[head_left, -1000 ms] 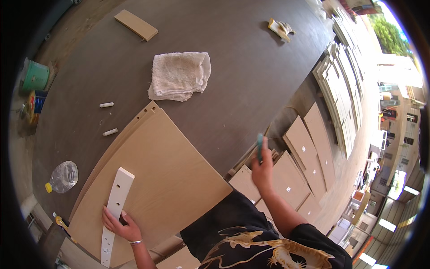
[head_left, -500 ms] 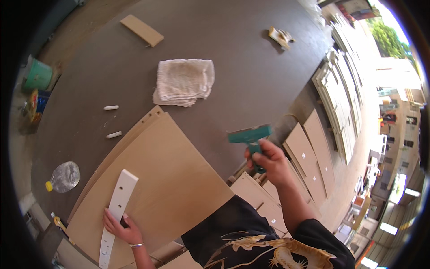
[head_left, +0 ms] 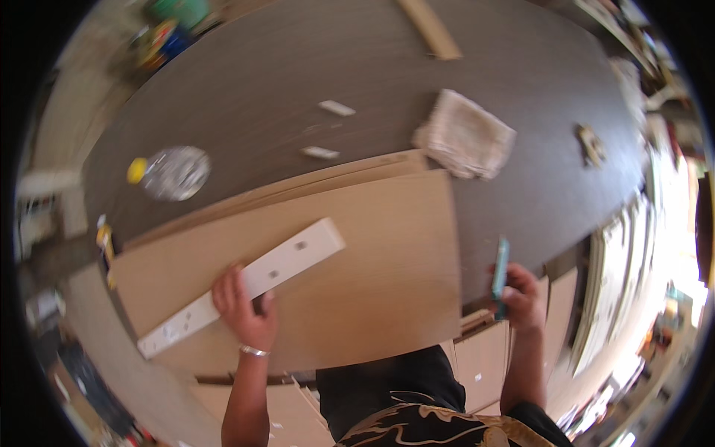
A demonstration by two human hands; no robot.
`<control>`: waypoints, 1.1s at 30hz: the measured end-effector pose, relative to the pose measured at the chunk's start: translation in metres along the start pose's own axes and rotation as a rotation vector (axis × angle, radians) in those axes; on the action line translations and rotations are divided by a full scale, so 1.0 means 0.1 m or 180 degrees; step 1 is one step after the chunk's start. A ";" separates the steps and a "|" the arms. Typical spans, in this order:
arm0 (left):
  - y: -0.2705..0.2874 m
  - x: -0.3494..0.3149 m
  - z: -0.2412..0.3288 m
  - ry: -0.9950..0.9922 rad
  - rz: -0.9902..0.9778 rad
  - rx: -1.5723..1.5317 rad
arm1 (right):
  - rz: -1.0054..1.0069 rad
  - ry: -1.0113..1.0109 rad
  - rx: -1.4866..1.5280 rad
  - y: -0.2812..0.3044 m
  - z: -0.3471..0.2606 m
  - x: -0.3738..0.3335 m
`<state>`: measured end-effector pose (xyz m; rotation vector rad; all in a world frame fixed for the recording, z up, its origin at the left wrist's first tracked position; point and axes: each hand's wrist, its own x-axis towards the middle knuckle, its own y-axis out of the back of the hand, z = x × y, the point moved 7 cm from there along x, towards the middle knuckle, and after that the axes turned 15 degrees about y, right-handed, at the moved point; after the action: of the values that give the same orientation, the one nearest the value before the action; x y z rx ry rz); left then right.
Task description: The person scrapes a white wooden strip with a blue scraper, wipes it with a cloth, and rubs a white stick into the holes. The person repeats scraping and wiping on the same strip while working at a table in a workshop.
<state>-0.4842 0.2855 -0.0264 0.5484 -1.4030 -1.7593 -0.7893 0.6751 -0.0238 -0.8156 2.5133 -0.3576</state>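
Note:
My left hand (head_left: 246,307) grips a long white strip of board with holes (head_left: 298,249), which lies slanting over a stack of tan boards (head_left: 387,261). Its fingers bend over the strip's far edge, with the thumb on the near side. Off the stack's right edge, my right hand (head_left: 521,298) is closed round the handle of a green scraper (head_left: 501,268). The scraper is held up and seen edge-on, touching neither the boards nor the table. Behind the stack lies a folded pale cloth (head_left: 469,138) on the dark table (head_left: 261,112).
A clear bottle with a yellow cap (head_left: 175,173) lies at the left. Two white sticks (head_left: 320,153) rest beyond the stack, and a tan offcut (head_left: 432,30) farther back. A small crumpled piece (head_left: 592,145) sits at the right. Panels (head_left: 611,283) are stacked beyond the table's right side.
The whole view has turned, so the stack now lies more crosswise. My right hand has lowered the scraper and turned it from broadside to edge-on. My left hand keeps its hold on the strip.

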 end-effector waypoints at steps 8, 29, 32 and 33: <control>0.02 0.04 0.02 0.0134 -0.0011 -0.0054 | 0.2772 0.0472 -0.2696 1.75 -0.29 -0.49; -0.04 0.01 -0.04 -0.0015 -0.0194 0.0104 | 0.2644 0.0087 -0.4063 2.12 1.27 -0.66; -0.03 0.01 -0.03 -0.0007 -0.0218 0.0096 | 0.2205 -0.0562 -0.4492 2.25 1.53 -0.75; -0.04 0.01 -0.03 -0.0015 -0.0213 0.0111 | 0.1686 -0.1316 -0.4908 2.27 1.70 -0.84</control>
<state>-0.4836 0.2827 -0.0306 0.6167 -1.4358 -1.7929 -0.7529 0.8885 -0.2256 -0.4819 2.0847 1.8613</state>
